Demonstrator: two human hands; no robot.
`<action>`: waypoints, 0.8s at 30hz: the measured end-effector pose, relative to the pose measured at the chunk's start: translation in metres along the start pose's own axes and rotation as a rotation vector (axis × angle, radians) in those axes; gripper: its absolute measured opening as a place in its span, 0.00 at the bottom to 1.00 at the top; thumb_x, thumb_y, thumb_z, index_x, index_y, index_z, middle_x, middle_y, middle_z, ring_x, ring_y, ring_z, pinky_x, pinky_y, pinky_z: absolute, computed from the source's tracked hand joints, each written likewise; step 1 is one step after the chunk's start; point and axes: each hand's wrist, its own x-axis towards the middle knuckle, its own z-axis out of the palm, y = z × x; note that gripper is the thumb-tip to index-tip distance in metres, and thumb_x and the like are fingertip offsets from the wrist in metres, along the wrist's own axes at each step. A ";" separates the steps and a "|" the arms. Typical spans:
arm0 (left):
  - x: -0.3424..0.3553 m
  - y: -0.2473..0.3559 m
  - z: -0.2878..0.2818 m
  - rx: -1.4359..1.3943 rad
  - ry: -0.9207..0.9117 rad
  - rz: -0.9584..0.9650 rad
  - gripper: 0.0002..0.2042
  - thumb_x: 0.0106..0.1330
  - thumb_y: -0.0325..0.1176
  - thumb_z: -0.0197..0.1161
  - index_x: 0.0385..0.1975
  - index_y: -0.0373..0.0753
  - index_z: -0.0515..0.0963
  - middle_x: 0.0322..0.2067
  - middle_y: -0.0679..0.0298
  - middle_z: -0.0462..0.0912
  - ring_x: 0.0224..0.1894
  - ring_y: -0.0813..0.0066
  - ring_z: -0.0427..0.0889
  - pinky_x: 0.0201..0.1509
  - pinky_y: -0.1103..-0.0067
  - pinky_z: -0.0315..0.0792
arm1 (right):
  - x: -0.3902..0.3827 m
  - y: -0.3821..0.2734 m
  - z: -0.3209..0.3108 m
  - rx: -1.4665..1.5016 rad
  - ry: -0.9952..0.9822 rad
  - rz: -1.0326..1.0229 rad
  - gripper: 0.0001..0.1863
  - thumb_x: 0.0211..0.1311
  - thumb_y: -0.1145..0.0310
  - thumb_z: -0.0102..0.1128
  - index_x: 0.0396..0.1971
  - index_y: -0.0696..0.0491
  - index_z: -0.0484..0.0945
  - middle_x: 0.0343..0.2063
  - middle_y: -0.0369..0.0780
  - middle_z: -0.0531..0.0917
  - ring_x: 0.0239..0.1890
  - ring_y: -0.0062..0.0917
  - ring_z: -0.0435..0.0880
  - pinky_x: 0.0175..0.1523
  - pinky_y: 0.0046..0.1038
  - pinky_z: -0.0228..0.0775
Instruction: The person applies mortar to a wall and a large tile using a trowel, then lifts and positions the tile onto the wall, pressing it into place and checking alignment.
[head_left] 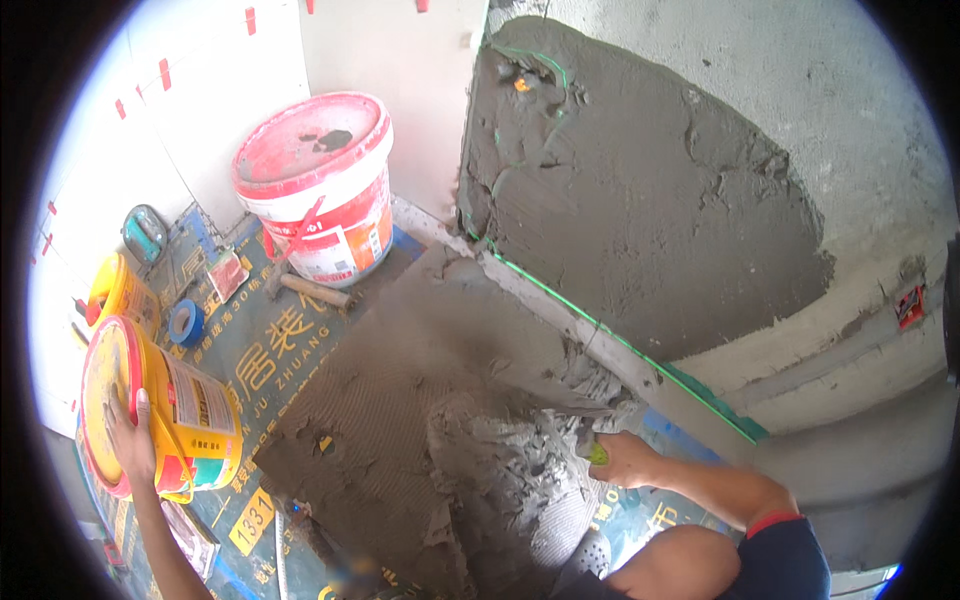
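Note:
My left hand (131, 440) lies flat with fingers spread on the lid of a yellow bucket (205, 415) at the left. My right hand (628, 460) is closed round the yellow-green handle of a trowel (599, 454). Its blade is at the right edge of a heap of wet grey mortar (500, 450) and is mostly hidden. The mortar covers a large tile (345, 400) lying on the floor, with combed ridges on its left part. Wet mortar (640, 220) also coats the lower wall ahead of me.
A red and white bucket (330, 215) stands in the corner, with a wooden-handled mallet (315, 292) before it. Blue tape (186, 323), a smaller yellow bucket (125, 290) and a teal tool (144, 235) sit at the left. A green line (550, 290) runs along the wall's base.

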 end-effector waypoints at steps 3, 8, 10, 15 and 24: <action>0.000 0.005 -0.001 -0.097 -0.045 -0.108 0.39 0.65 0.63 0.43 0.67 0.37 0.54 0.67 0.49 0.55 0.69 0.53 0.53 0.71 0.67 0.46 | 0.010 -0.008 -0.040 0.188 -0.015 0.126 0.20 0.47 0.62 0.64 0.38 0.59 0.76 0.31 0.50 0.81 0.35 0.40 0.81 0.44 0.37 0.72; 0.004 0.013 0.008 0.175 0.052 -0.132 0.42 0.62 0.68 0.40 0.68 0.40 0.53 0.66 0.49 0.57 0.69 0.53 0.54 0.70 0.60 0.46 | 0.096 0.017 -0.091 0.168 0.569 -0.194 0.16 0.51 0.62 0.64 0.36 0.57 0.78 0.26 0.48 0.81 0.29 0.37 0.80 0.40 0.37 0.72; 0.004 0.009 0.009 0.209 0.069 -0.125 0.43 0.62 0.69 0.39 0.68 0.40 0.53 0.66 0.49 0.58 0.69 0.54 0.54 0.70 0.59 0.45 | 0.131 -0.005 -0.133 0.068 0.362 -0.100 0.14 0.53 0.61 0.62 0.31 0.57 0.79 0.23 0.42 0.81 0.25 0.31 0.79 0.33 0.35 0.72; 0.003 0.005 0.011 0.248 0.088 -0.124 0.43 0.62 0.70 0.38 0.68 0.40 0.52 0.66 0.49 0.57 0.69 0.54 0.53 0.71 0.59 0.44 | 0.235 -0.003 -0.176 0.442 -0.026 0.038 0.08 0.48 0.66 0.64 0.27 0.53 0.78 0.17 0.34 0.74 0.17 0.20 0.72 0.20 0.27 0.63; 0.002 0.008 0.009 0.253 0.051 -0.132 0.43 0.62 0.69 0.39 0.68 0.40 0.52 0.65 0.48 0.58 0.68 0.53 0.56 0.71 0.60 0.47 | 0.298 -0.030 -0.184 0.416 0.144 0.033 0.08 0.48 0.65 0.61 0.22 0.54 0.77 0.15 0.34 0.73 0.14 0.21 0.70 0.18 0.29 0.61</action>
